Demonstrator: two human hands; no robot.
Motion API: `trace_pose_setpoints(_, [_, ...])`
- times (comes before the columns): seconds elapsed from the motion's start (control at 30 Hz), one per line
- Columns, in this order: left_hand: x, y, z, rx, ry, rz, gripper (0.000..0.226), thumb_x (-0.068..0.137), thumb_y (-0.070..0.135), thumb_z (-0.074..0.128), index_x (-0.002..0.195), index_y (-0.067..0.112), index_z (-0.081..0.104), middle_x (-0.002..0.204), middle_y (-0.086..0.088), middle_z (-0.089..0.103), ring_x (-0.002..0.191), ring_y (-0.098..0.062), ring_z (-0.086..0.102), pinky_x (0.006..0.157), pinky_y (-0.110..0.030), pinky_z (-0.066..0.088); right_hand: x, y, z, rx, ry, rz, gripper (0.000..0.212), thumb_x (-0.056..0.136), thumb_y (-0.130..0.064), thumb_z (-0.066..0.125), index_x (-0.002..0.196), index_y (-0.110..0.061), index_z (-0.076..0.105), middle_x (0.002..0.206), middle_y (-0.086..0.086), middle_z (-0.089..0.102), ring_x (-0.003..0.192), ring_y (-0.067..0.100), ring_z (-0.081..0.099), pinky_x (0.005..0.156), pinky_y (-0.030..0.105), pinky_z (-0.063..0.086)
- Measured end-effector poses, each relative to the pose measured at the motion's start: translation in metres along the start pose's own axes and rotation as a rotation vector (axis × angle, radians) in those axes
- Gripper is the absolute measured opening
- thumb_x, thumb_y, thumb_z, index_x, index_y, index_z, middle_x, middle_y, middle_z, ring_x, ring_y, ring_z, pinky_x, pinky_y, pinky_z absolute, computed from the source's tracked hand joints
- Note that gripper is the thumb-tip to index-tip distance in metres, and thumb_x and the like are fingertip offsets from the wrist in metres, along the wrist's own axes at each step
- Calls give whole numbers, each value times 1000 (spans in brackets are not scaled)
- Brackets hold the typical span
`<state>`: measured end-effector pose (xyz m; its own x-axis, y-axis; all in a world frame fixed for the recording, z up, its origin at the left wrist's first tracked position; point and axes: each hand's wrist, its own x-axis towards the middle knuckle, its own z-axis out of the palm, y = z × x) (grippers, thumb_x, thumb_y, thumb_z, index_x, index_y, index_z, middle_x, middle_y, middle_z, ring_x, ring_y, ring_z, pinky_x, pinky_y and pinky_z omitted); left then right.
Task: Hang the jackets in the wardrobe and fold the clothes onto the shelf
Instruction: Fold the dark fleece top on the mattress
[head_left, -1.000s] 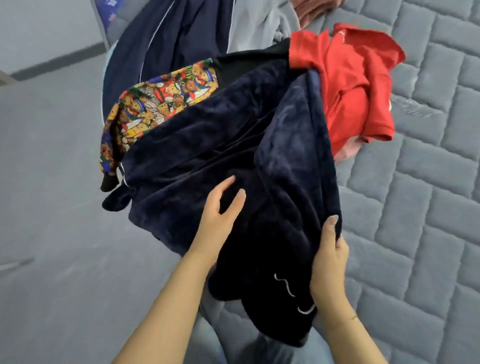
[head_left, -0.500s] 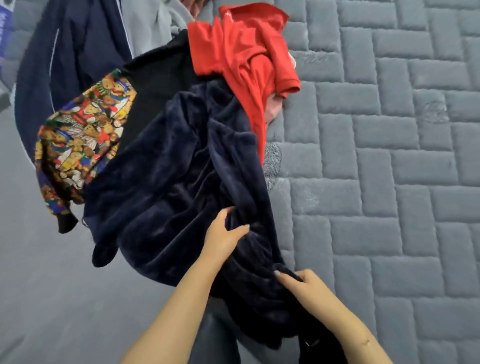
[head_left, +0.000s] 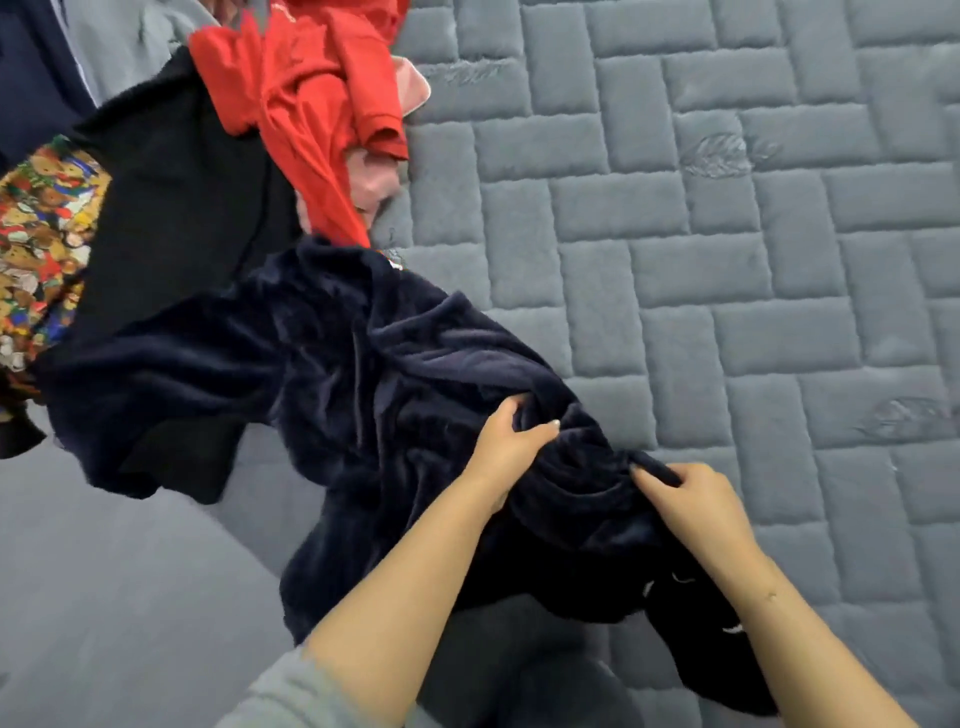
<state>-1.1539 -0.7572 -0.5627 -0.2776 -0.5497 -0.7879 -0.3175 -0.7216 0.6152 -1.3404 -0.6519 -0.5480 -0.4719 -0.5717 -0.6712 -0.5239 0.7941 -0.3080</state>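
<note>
Head view: left hand (head_left: 506, 447) and right hand (head_left: 691, 499) each clench their grip on the navy fleece garment (head_left: 363, 374).

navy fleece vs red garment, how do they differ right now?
The navy fleece garment is plush, dark and gripped by the left hand and right hand; the red garment is thin, bright and untouched. The navy fleece garment stretches toward the person, while the red garment lies bunched farther away. Both lie crumpled and unfolded on the grey quilted mattress.
</note>
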Motion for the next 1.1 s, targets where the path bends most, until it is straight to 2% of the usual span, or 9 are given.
trace_pose_setpoints(0.13, [42, 55, 116, -74, -94, 71, 55, 92, 19, 69, 142, 15, 47, 138, -6, 57, 123, -24, 57, 105, -44, 48, 54, 50, -102, -113, 253, -100, 42, 88, -49, 61, 78, -10, 72, 68, 16, 64, 84, 39, 67, 60, 39, 42])
trace_pose_setpoints(0.3, [75, 117, 208, -367, -427, 144, 58, 96, 21, 62, 149, 22, 38, 137, 0, 60, 119, -14, 59, 102, -37, 47, 123, 103, -197, -121, 561, -184, 36, 96, -42, 56, 106, -8, 65, 105, 23, 65, 101, 43, 58, 77, 46, 43])
trace_pose_setpoints(0.4, [80, 108, 206, -110, -249, 174, 63, 94, 22, 65, 150, 27, 36, 139, 4, 55, 113, -3, 56, 104, -29, 42, 135, 126, -198, -126, 585, -103, 54, 94, -29, 62, 141, -8, 47, 136, 21, 49, 124, 41, 44, 101, 49, 34])
trace_pose_setpoints(0.5, [75, 72, 173, 160, 86, 182, 44, 94, 9, 62, 137, 17, 52, 139, -5, 55, 99, -1, 58, 75, -8, 45, 110, 130, -152, 73, 547, -184, 49, 90, -18, 64, 137, -8, 54, 139, 15, 49, 130, 34, 41, 107, 44, 31])
trace_pose_setpoints(0.63, [62, 15, 113, 470, 248, 93, 45, 91, 11, 68, 135, 13, 56, 139, -11, 55, 123, -24, 55, 102, -34, 45, 58, 127, -54, 524, 455, -212, 32, 91, -8, 63, 123, -12, 62, 135, 3, 49, 127, 17, 43, 109, 28, 34])
trace_pose_setpoints(0.77, [59, -22, 76, 1011, 427, -7, 65, 84, 50, 70, 143, 37, 45, 160, 2, 27, 147, -25, 21, 117, -51, 19, 23, 122, 41, 1131, 303, 380, 35, 93, -17, 66, 124, -19, 49, 131, 0, 43, 113, 13, 47, 101, 35, 43])
trace_pose_setpoints(0.87, [61, -38, 70, 965, 353, -49, 72, 84, 58, 66, 147, 41, 35, 163, 6, 15, 148, -26, 16, 116, -54, 19, 8, 118, 87, 1346, 123, 641, 54, 90, -25, 71, 133, -10, 41, 131, 10, 48, 113, 21, 51, 95, 34, 43])
trace_pose_setpoints(1.0, [67, -47, 63, 1043, 357, 3, 62, 86, 58, 64, 141, 39, 43, 153, 3, 23, 138, -28, 25, 110, -51, 29, 8, 107, 111, 1399, 85, 644, 69, 84, -40, 74, 137, -24, 33, 133, 5, 47, 114, 19, 52, 101, 39, 45])
trace_pose_setpoints(1.1, [68, -49, 65, 1068, 345, 53, 50, 90, 56, 59, 135, 36, 48, 142, 0, 29, 127, -28, 33, 102, -48, 34, 18, 100, 105, 1544, -87, 593, 87, 80, -48, 76, 144, -42, 17, 137, -6, 39, 126, 19, 46, 112, 45, 38])
